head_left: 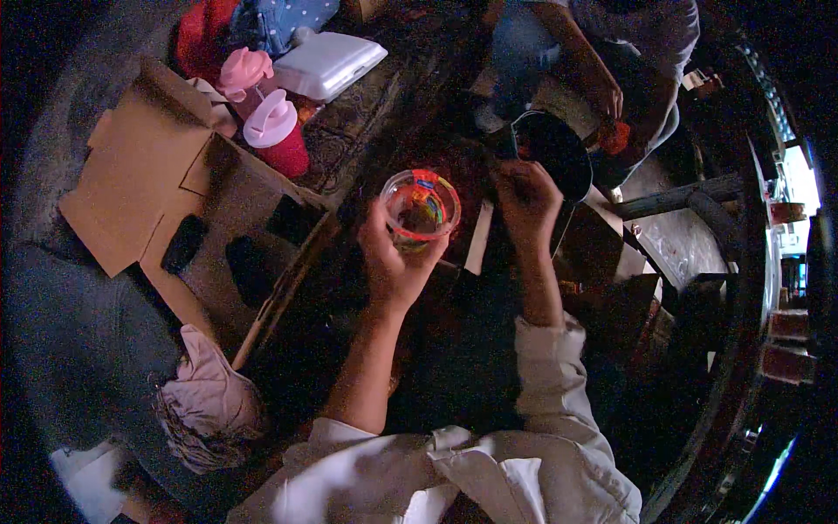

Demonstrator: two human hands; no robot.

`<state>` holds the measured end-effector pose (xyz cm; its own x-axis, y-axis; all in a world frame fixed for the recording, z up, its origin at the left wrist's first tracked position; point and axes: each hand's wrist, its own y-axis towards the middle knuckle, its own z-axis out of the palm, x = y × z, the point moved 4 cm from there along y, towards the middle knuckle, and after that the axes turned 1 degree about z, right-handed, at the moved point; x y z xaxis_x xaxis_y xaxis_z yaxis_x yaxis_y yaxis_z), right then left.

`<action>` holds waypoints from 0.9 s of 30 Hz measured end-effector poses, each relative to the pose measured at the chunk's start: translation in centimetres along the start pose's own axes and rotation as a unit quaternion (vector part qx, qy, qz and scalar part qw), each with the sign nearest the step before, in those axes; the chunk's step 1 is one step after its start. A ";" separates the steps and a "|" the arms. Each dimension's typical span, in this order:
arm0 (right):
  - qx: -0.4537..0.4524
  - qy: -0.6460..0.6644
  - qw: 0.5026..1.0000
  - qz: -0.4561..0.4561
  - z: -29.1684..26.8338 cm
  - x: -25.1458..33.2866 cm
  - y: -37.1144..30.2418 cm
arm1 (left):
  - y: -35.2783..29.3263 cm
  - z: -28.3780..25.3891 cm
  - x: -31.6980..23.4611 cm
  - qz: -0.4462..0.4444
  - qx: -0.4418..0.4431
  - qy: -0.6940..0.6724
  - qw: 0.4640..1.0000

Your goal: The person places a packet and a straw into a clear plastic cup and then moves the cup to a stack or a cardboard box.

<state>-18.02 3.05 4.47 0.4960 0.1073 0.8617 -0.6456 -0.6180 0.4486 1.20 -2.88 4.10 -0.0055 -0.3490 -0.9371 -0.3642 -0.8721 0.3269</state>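
Left hand point(390, 264) grips clear round tub point(422, 208) by side, rim up, likely keeping it level. Right hand point(529, 199), near tub, fingers bunched; cannot tell whether pinching anything. Dark round object point(563, 157) beyond right hand, perhaps for reach.

1. Centre: clear round plastic cup point(421, 208), glossy.
2. Left: brown angular cardboard box point(140, 183), matt.
3. Upper left: white rectangular plastic-looking clamshell point(327, 65), smooth, satiny.
4. Lower frame: white long-sleeved cloth shirt point(367, 472), creased, matt.
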 end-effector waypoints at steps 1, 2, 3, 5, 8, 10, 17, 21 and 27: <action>0.015 -0.081 0.994 -0.077 -0.6 2.5 -0.2 | 0.0 0.2 -0.1 0.008 0.002 0.004 1.000; 0.031 -0.156 0.975 -0.159 -0.5 4.6 -0.4 | 0.1 -0.3 -0.8 0.020 -0.003 0.012 1.000; 0.006 -0.220 0.946 -0.237 -0.9 4.8 -0.9 | 0.1 0.1 -0.7 0.012 0.006 0.014 1.000; 0.051 -0.232 0.916 -0.322 -1.5 4.8 -1.5 | 0.1 0.6 -0.5 -0.005 0.020 0.020 1.000; 0.106 -0.243 0.892 -0.366 -1.3 6.3 -1.5 | 0.3 0.6 -0.4 -0.002 0.026 0.037 0.999; 0.121 -0.248 0.888 -0.367 -1.1 6.7 -1.3 | 0.5 0.6 -1.3 0.046 -0.008 0.001 0.999; 0.128 -0.264 0.887 -0.356 -0.9 6.0 -1.6 | 0.4 0.9 -1.1 0.029 0.027 -0.035 0.999; 0.138 -0.279 0.872 -0.378 -0.9 5.9 -1.8 | 0.6 0.8 -2.2 0.054 0.032 -0.051 0.997; 0.155 -0.268 0.875 -0.373 -1.2 4.1 -1.9 | 0.4 0.7 -2.3 0.040 0.059 -0.041 0.997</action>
<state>-15.42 5.63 7.43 0.9666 0.2418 0.0852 0.1206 -0.7220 0.6813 0.36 -2.22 6.27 -0.1135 -0.3830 -0.9167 -0.4671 -0.7938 0.3895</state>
